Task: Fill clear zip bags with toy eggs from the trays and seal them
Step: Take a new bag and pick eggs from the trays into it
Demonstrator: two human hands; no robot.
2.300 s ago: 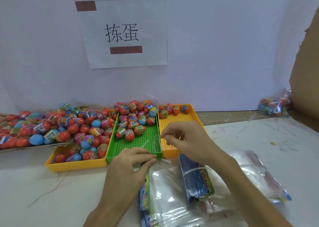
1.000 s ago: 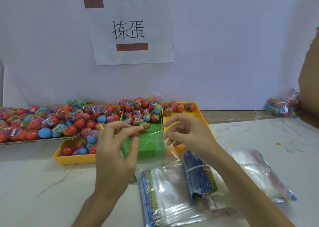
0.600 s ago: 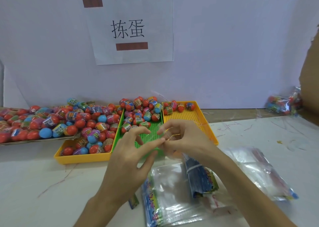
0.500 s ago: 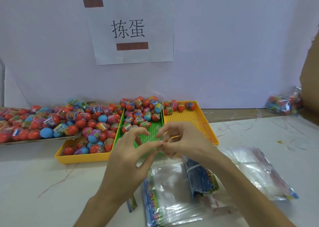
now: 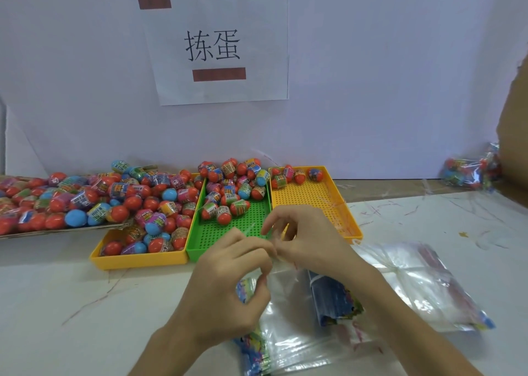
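My left hand (image 5: 228, 284) and right hand (image 5: 310, 242) pinch the clear plastic zip bag (image 5: 283, 278). I should part its lips gently

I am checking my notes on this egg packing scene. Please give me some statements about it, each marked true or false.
1. The left hand and the right hand both pinch a clear bag. True.
2. The green tray stands between the left yellow tray and the right yellow tray. True.
3. The right yellow tray holds the most eggs. False: it holds few eggs, at its far end; the left yellow tray holds far more.
4. The clear bag already holds eggs. False: no egg is in it.
5. A filled bag lies at the far right. True.
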